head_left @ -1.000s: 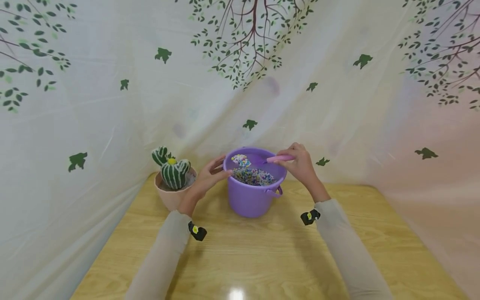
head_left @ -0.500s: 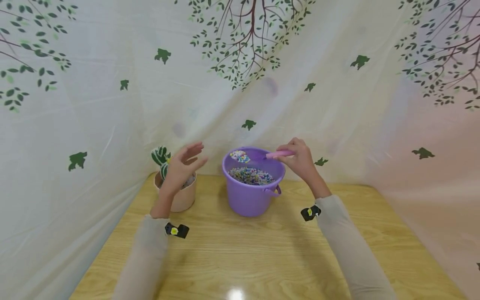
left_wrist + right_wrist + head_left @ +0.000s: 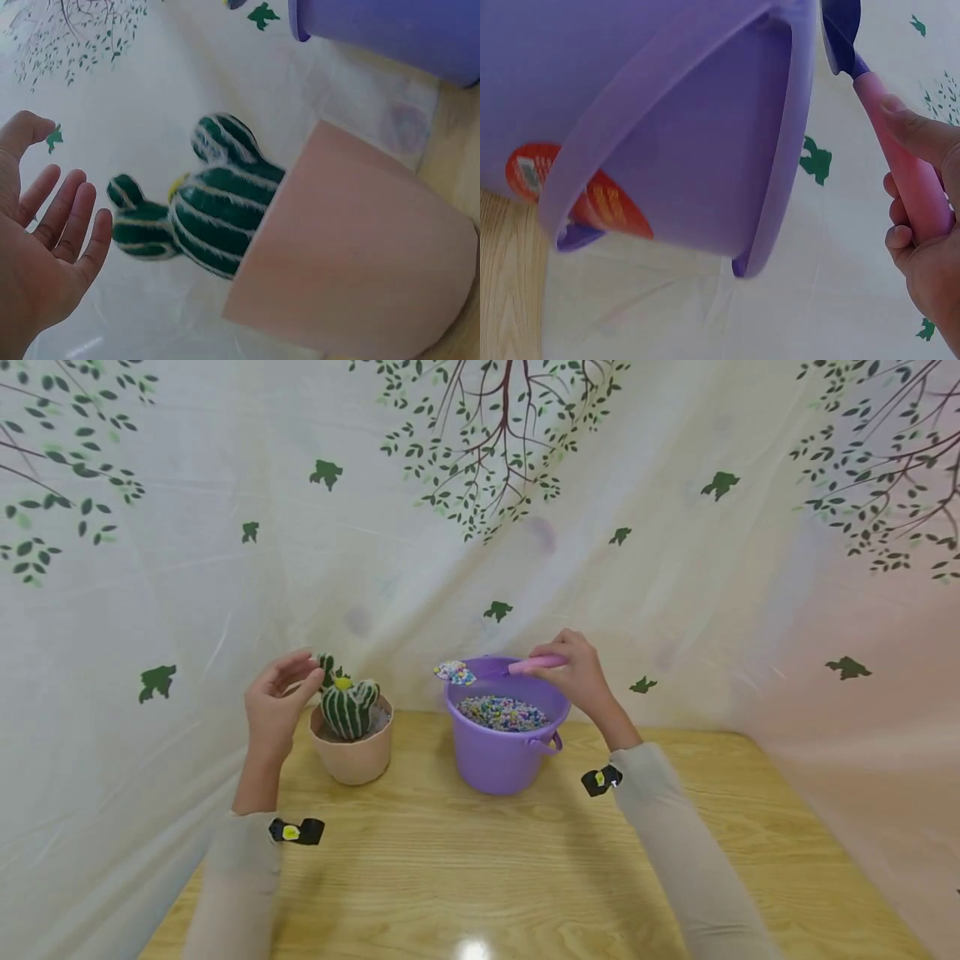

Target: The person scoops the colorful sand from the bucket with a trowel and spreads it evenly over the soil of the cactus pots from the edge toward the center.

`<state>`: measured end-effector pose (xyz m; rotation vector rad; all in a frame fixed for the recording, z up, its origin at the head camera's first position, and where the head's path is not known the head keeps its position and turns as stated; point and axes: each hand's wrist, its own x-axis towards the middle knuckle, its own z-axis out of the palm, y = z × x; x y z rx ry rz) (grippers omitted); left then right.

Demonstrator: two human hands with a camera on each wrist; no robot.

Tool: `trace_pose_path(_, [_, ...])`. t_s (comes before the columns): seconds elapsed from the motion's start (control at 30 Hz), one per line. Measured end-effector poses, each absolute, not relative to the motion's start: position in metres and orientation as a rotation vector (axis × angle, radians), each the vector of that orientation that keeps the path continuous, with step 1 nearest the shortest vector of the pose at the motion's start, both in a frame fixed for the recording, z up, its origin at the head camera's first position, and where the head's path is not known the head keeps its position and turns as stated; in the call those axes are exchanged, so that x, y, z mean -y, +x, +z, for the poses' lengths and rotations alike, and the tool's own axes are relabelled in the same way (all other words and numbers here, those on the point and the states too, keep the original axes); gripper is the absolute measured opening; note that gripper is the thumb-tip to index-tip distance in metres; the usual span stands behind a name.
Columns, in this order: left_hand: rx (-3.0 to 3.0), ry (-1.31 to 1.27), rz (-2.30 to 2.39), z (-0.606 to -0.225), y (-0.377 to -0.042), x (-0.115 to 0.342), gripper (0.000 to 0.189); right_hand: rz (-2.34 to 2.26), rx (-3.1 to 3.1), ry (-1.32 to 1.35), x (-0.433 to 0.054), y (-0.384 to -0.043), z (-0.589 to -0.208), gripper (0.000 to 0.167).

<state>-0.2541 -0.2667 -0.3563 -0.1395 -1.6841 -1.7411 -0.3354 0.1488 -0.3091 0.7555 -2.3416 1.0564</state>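
Observation:
My right hand grips the pink handle of a small trowel with a purple blade. A heap of small multicoloured balls rides on the blade, which overlaps the left rim of a purple bucket. More such balls lie inside the bucket. My left hand holds nothing; its fingers are spread and loosely bent beside a potted cactus. The cactus is green with white stripes and a yellow flower, standing in a peach-coloured pot.
The pot and bucket stand apart near the back edge of a wooden table. The bucket's handle hangs down its right side. A pale curtain printed with leaves and branches hangs close behind and around the table.
My left hand has let go of the bucket's rim and swung left past the cactus. My right hand has raised the loaded trowel slightly and moved it left, toward the bucket's left rim.

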Motion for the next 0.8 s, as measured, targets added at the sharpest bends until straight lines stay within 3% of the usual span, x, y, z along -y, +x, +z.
trace_pose_path(0.33, [1.826,0.062,-1.768,-0.404,-0.264,0.304,0.044,1.134,2.327,0.826,-0.11,-0.334,-0.318,0.03])
trace_pose_path(0.53, [1.949,-0.089,-2.071,-0.428,-0.267,0.328,0.057,1.196,2.327,0.888,-0.086,-0.329,-0.325,0.026])
trace_pose_path(0.8, [2.275,-0.169,-2.116,-0.441,-0.272,0.338,0.071,1.19,2.362,0.945,-0.06,-0.324,-0.337,0.026])
